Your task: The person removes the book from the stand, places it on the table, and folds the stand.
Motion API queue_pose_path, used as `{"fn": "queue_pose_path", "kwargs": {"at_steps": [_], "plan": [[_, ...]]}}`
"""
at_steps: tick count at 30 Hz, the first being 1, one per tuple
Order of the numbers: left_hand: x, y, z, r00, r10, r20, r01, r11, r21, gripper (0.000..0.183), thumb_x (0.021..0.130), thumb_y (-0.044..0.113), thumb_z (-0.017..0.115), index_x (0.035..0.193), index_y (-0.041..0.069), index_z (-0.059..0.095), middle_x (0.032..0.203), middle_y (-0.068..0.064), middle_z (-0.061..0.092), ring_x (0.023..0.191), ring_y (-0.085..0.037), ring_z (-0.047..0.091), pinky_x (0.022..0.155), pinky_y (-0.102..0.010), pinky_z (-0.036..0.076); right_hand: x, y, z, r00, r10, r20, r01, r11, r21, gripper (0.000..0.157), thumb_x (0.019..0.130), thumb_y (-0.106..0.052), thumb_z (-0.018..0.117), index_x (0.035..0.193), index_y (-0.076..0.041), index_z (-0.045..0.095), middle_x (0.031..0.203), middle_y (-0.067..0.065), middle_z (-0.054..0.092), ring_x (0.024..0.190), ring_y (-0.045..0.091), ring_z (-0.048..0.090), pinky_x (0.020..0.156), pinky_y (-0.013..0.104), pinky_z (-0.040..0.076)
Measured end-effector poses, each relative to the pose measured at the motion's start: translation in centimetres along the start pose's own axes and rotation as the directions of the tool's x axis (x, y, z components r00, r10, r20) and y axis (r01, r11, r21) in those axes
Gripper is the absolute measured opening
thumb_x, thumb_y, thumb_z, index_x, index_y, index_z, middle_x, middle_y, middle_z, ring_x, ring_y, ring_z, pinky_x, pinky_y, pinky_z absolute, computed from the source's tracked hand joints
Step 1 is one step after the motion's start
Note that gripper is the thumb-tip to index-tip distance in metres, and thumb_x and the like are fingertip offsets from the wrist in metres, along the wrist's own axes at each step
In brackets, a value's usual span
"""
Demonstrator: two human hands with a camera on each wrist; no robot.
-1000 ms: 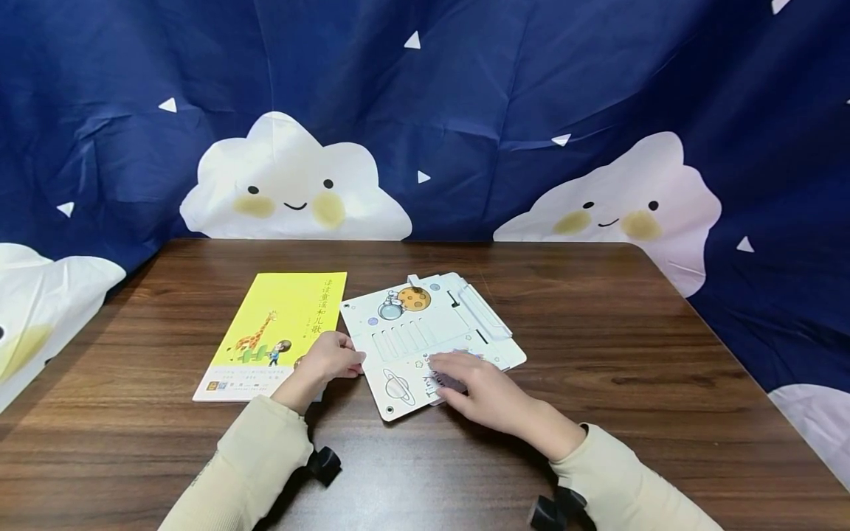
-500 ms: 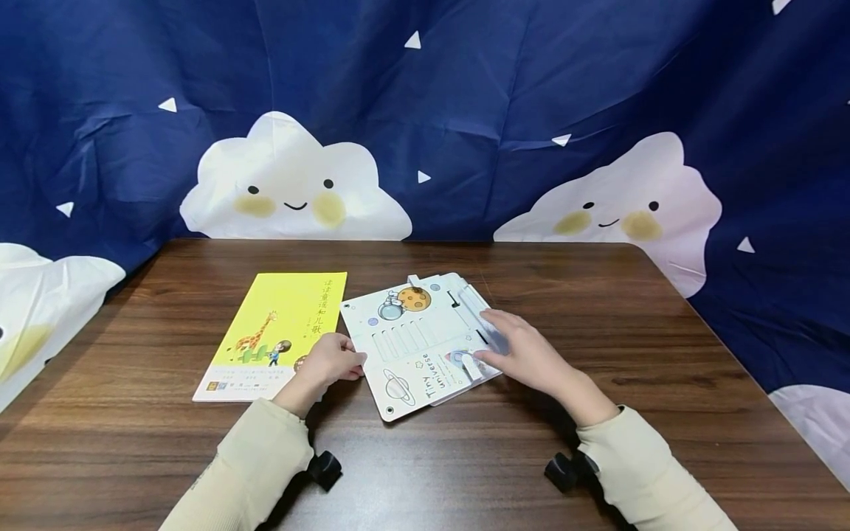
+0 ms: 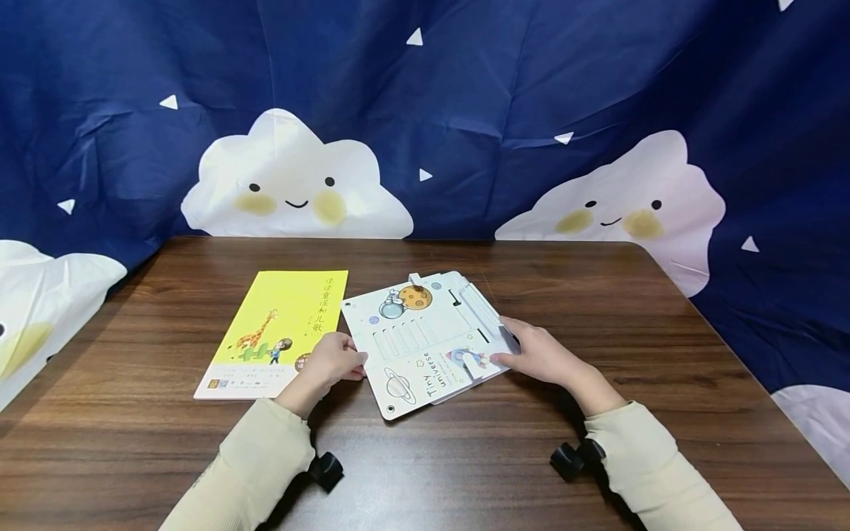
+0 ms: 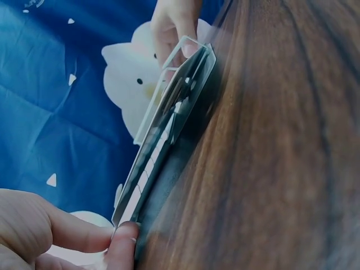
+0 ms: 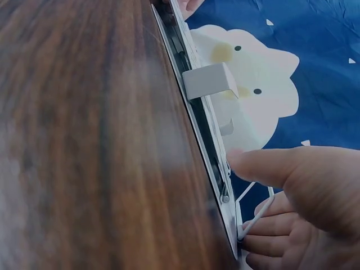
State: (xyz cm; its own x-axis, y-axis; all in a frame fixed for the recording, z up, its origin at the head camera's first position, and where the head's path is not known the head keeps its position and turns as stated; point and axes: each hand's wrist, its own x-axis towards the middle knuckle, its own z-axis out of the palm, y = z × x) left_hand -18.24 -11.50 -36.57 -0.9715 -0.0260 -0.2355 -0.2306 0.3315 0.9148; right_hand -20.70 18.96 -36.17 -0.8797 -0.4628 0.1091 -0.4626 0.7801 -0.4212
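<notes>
A white folding book stand [image 3: 412, 333] printed with planets, a rocket and "Tiny universe" lies almost flat on the table, turned at a slant. At its left edge, my left hand [image 3: 332, 359] pinches the panel between thumb and fingers; the left wrist view shows this thumb [image 4: 84, 233] against the edge. My right hand [image 3: 546, 354] is at the opposite edge, its thumb [image 5: 261, 163] on the panel and its fingers curled by a raised bracket [image 5: 260, 211]. A bent metal clip [image 5: 211, 81] sticks out from the stand's near side. A narrow gap shows between the stand's layers.
A yellow children's book [image 3: 279, 324] with a giraffe lies flat left of the stand, partly behind my left hand. The brown wooden table [image 3: 631, 317] ends at a dark blue curtain [image 3: 458, 88] with clouds.
My right hand has moved right from the stand's printed front to its right edge, uncovering the lettering and rocket. The left hand, stand and book stay in place.
</notes>
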Motion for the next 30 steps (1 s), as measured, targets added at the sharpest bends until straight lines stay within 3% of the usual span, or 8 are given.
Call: {"fn": "queue_pose_path", "kwargs": {"at_steps": [13,30], "plan": [[0.6,0.1,0.1,1.0,-0.007,-0.007,0.007,0.999,0.041,0.01,0.078,-0.008,0.052,0.071,-0.007,0.044,0.066,-0.013,0.049,0.051,-0.016,0.052,0.055,-0.029,0.05,-0.4,-0.4,-0.4,0.998,0.03,0.059,-0.026,0.998,-0.06,0.065,0.075,-0.025,0.066,0.12,0.013,0.039,0.114,0.028,0.047,0.104,0.034,0.046,0.084,0.043,0.038],[2.3,0.5,-0.1,1.0,0.0,0.013,0.0,0.998,0.059,0.008,0.079,-0.01,0.048,0.073,-0.009,0.043,0.075,-0.015,0.046,0.055,-0.018,0.053,0.056,-0.03,0.05,-1.3,-1.9,-0.5,0.997,0.049,0.059,-0.042,0.992,-0.123,0.067,0.076,-0.026,0.066,0.119,0.016,0.037,0.111,0.03,0.048,0.099,0.034,0.049,0.082,0.043,0.039]]}}
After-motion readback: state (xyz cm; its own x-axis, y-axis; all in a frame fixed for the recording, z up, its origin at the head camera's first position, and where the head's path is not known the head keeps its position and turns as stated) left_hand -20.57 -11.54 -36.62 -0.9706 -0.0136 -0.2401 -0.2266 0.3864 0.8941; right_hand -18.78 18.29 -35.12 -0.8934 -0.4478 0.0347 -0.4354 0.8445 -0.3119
